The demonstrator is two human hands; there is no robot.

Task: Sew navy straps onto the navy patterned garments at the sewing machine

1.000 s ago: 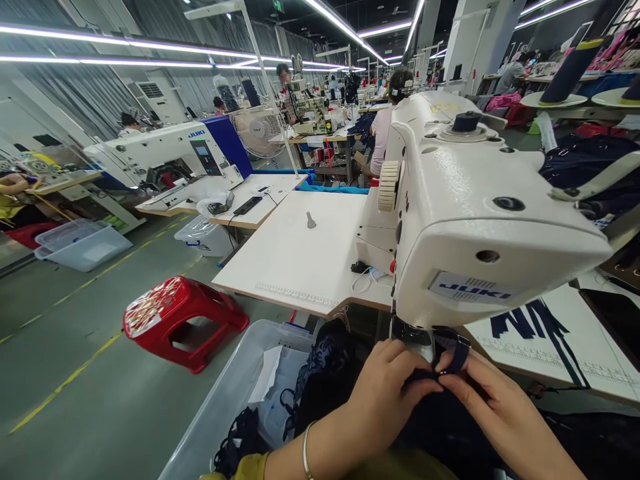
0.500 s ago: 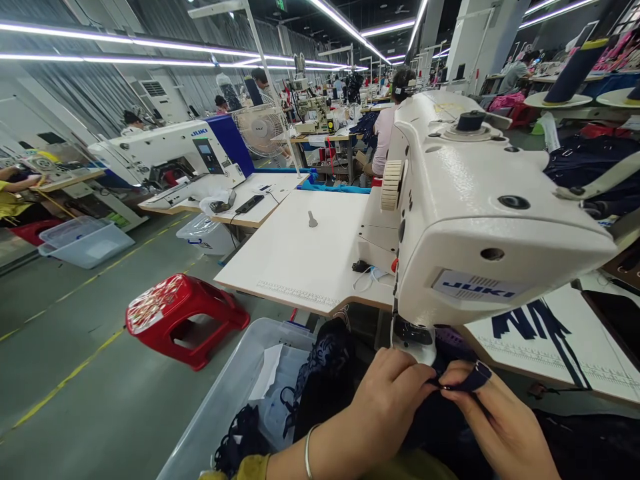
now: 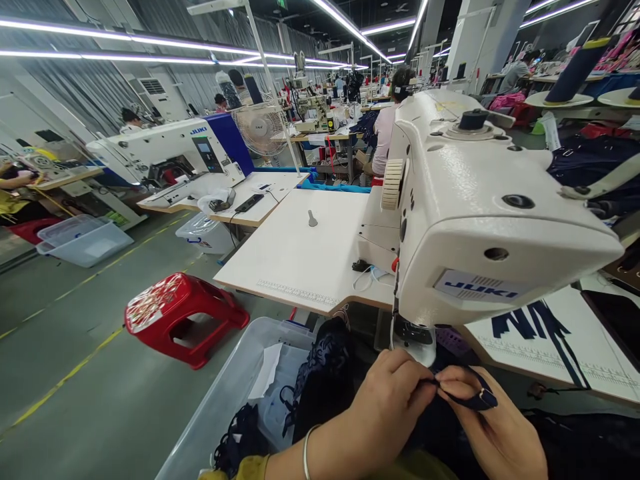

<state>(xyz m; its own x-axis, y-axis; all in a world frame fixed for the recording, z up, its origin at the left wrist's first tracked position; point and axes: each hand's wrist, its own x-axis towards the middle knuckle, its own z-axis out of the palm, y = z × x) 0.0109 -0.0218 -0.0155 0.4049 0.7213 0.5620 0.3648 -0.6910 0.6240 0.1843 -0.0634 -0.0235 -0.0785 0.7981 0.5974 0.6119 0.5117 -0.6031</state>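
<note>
My left hand [image 3: 387,393] and my right hand [image 3: 487,427] meet just below the head of a white JUKI sewing machine [image 3: 480,213]. Both pinch a narrow dark navy strap [image 3: 475,399], which loops over the fingers of my right hand. Dark fabric [image 3: 575,440] lies under both hands and spreads to the right. A thin bracelet sits on my left wrist. The needle area of the machine is mostly hidden by its head.
A clear plastic bin [image 3: 235,400] with dark garments stands at my left knee. A red stool [image 3: 180,317] sits on the grey floor. A white table [image 3: 300,253] extends behind the machine. Other sewing stations and seated workers fill the hall beyond.
My right hand has drawn the strap end down and to the right, away from the machine's foot. Both hands sit slightly lower than before.
</note>
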